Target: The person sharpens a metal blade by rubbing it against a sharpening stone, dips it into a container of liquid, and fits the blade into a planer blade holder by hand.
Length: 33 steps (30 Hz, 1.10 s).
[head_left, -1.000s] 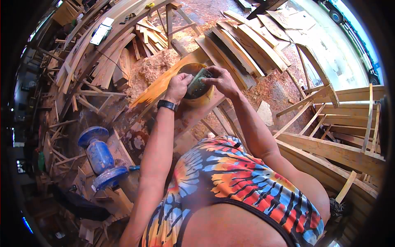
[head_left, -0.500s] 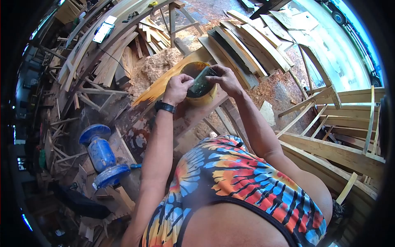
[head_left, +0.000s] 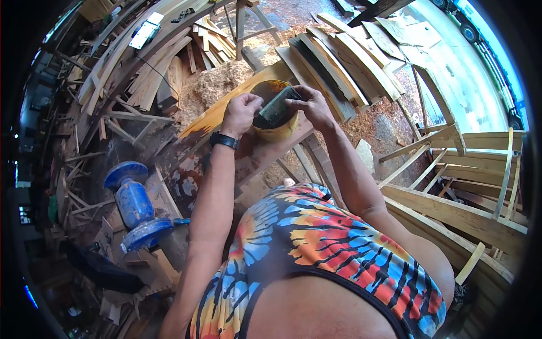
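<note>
A dark, flat rectangular piece (head_left: 275, 108), worn and speckled, is tilted over the mouth of a stained yellow bucket (head_left: 278, 133). My right hand (head_left: 314, 108) pinches its right end between thumb and fingers. To the left of the piece, my left hand (head_left: 241, 116) is closed with thumb and fingertips together, at the bucket's left rim; I cannot tell what is in this pinch. The bucket stands on a wooden board (head_left: 257, 161), and its inside is mostly hidden behind the piece.
Stacked planks (head_left: 339, 68) lie beyond my right hand. A yellow-stained board (head_left: 217, 110) runs behind the bucket. Sawdust (head_left: 217, 85) covers the ground. At lower left stands a blue spool-shaped object (head_left: 135, 204); a wooden frame (head_left: 451, 217) is at the right.
My left hand has drawn slightly left, away from the dark piece, which it overlapped before. The piece has turned and now looks narrower. My right hand has shifted only a little.
</note>
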Each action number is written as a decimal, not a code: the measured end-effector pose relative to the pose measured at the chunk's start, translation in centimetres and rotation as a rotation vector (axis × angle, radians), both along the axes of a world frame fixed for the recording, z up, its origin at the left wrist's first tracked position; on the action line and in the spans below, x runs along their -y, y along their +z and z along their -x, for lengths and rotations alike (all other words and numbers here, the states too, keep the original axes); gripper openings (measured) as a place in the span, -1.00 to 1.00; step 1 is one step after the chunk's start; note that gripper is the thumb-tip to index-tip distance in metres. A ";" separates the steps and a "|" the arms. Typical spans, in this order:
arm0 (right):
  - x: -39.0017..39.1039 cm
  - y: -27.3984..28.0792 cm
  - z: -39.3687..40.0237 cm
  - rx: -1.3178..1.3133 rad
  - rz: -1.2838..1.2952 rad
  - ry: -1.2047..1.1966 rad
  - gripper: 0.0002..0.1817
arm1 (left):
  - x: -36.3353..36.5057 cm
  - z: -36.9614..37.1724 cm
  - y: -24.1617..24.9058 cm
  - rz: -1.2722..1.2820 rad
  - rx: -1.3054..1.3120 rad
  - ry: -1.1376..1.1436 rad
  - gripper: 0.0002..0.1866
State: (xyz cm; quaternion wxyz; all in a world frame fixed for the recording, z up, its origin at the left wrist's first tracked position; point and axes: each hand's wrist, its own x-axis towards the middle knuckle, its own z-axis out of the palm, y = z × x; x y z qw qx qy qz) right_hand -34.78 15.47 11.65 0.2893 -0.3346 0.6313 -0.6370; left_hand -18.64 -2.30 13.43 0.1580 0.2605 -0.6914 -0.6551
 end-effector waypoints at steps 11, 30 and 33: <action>4.5 4.3 -1.6 -0.898 -0.534 0.089 -0.69 | 0.8 -3.2 1.1 -0.037 -0.074 0.132 -0.85; 6.1 6.1 -0.6 -1.219 -0.318 0.206 -0.69 | 2.1 -14.6 -1.7 0.088 0.047 0.343 -0.83; 4.7 8.9 -2.0 -1.290 -0.168 0.141 -0.60 | 2.2 -14.1 -1.6 0.103 0.063 0.279 -0.84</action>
